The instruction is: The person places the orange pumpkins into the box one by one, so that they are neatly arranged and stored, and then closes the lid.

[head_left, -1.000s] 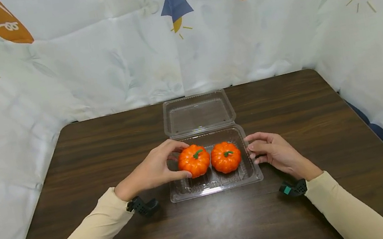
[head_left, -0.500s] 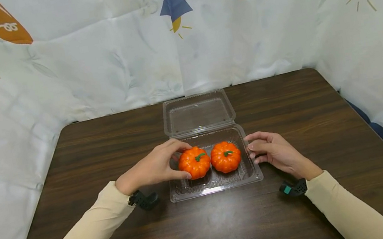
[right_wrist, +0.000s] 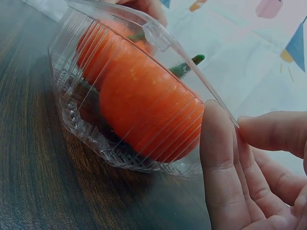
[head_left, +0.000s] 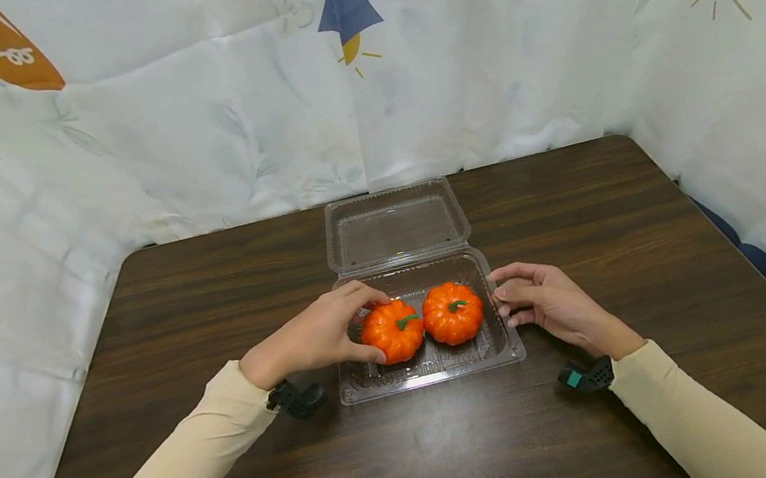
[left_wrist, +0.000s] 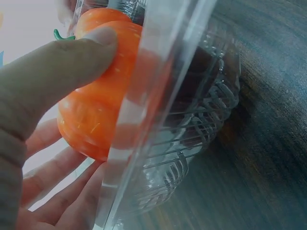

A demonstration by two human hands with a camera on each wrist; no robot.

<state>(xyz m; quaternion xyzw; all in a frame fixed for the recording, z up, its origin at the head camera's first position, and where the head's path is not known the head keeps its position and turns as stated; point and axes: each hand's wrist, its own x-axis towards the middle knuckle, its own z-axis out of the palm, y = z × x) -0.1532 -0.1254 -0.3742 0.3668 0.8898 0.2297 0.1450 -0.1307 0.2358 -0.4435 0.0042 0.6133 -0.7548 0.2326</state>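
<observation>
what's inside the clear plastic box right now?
Two orange pumpkins sit side by side in the clear box: the left pumpkin, gripped by the left hand, and the right pumpkin. The box floor beneath them is covered. The lid lies open behind.

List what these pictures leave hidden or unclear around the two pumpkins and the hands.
- Left pumpkin, head view: its left side sits behind the left hand.
- Left wrist view: the container wall blurs the pumpkin's base.
- Right hand, right wrist view: cut off by the frame edge.
- Right pumpkin, right wrist view: ribbed plastic distorts it.
</observation>
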